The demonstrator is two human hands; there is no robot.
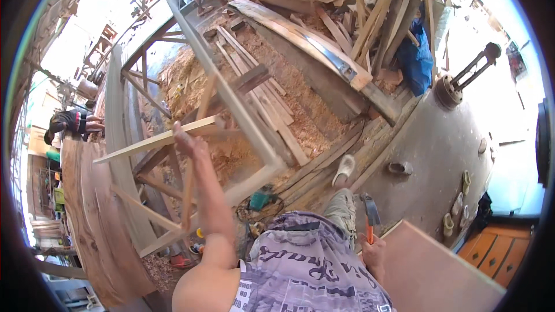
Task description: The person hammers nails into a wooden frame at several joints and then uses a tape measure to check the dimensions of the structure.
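My left hand is closed around a pale wooden bar near its right end, with the arm stretched out ahead. The bar lies across a large light timber frame, whose corner is on the right. Whether the bar is joined to the frame, I cannot tell. Low beside my right leg, my right hand grips a hammer by its orange handle, dark head upward. A flat pinkish board stands close to that hand and partly covers what lies behind it.
Loose timber strips lie on sawdust-covered ground. A thick brown slab is at the left, and a long plank lies beyond the frame. A blue bag, shoes and a metal stand are on the right. Two people are farther off.
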